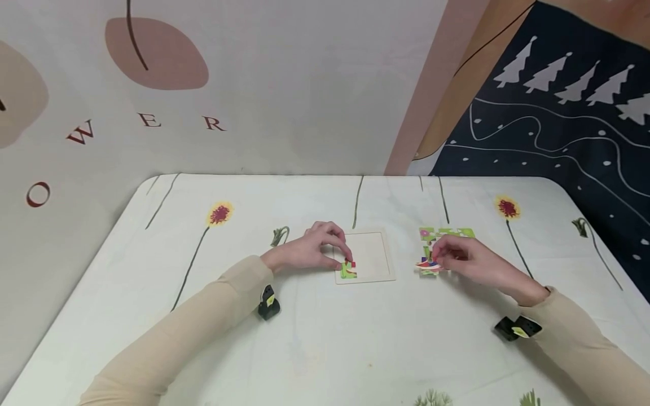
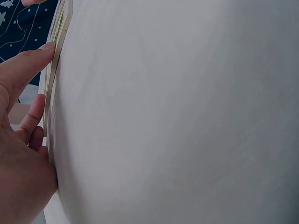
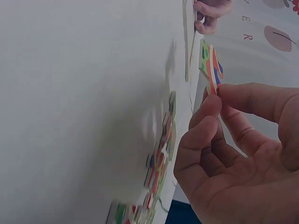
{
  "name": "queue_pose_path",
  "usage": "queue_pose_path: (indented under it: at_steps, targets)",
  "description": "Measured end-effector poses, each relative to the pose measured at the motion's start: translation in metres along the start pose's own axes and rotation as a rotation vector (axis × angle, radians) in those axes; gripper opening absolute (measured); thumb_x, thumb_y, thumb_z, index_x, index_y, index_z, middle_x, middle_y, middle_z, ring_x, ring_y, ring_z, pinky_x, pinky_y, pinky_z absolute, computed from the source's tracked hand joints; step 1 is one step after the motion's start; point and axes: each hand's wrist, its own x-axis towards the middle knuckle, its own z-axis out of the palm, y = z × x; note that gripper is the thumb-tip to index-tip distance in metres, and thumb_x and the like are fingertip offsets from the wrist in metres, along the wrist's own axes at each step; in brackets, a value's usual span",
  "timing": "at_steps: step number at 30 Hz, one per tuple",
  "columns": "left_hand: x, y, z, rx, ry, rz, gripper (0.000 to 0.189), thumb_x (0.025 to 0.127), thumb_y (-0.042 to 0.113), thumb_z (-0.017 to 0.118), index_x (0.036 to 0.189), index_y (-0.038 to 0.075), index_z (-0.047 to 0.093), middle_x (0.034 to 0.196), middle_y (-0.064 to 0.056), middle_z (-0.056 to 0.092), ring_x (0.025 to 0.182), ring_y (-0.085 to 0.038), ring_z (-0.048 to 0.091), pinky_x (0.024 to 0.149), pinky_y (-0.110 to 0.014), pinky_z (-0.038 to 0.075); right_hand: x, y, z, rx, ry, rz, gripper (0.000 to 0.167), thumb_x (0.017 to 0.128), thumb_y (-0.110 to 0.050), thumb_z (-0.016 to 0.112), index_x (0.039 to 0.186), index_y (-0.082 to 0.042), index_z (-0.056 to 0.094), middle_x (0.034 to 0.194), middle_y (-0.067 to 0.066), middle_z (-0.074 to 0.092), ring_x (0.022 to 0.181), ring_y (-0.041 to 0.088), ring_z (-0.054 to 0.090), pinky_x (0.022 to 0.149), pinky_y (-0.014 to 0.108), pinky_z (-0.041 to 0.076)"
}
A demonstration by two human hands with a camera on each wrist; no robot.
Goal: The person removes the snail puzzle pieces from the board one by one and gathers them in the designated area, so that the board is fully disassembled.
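A shallow wooden puzzle tray (image 1: 369, 251) lies on the white table in the head view. In its near left corner sits a green and red puzzle piece (image 1: 348, 272). My left hand (image 1: 313, 249) pinches that piece at its upper left corner with thumb and index finger. In the left wrist view, the left thumb (image 2: 30, 63) lies at the tray's edge. My right hand (image 1: 469, 260) holds a second puzzle piece (image 3: 205, 60), red, blue and green, between thumb and fingers, raised above the table. Beneath it lie several other colourful pieces (image 1: 459, 232), partly hidden by the hand.
The white tablecloth (image 1: 325, 338) has printed flowers and stems. Behind it rises a pale wall hanging (image 1: 304, 84) with printed letters, and a dark cloth (image 1: 538, 129) with trees hangs at the right. Each wrist carries a small black camera (image 1: 268, 303).
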Motion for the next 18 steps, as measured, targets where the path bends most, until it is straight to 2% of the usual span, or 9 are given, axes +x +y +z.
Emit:
queue_pose_path:
  at_steps: [9, 18]
  targets:
    - [0.0, 0.001, 0.0, -0.006, 0.001, -0.003, 0.02, 0.086, 0.017, 0.075, 0.106, 0.017, 0.076, 0.124, -0.006, 0.05, 0.129, -0.032, 0.03, 0.11, -0.055, 0.02, -0.011, 0.002, -0.013, -0.043, 0.027, 0.04, 0.008, 0.096, -0.005, 0.06, 0.102, -0.002, 0.064, 0.094, 0.005, 0.06, 0.078, 0.008, 0.053, 0.066, 0.023, 0.044]
    - [-0.001, 0.001, 0.001, -0.004, 0.004, -0.008, 0.021, 0.086, 0.017, 0.075, 0.107, 0.017, 0.076, 0.124, -0.005, 0.05, 0.13, -0.033, 0.03, 0.111, -0.056, 0.019, -0.018, 0.011, -0.018, -0.071, 0.055, 0.01, 0.008, 0.096, -0.004, 0.059, 0.102, -0.001, 0.064, 0.093, 0.004, 0.063, 0.073, 0.007, 0.052, 0.06, 0.024, 0.044]
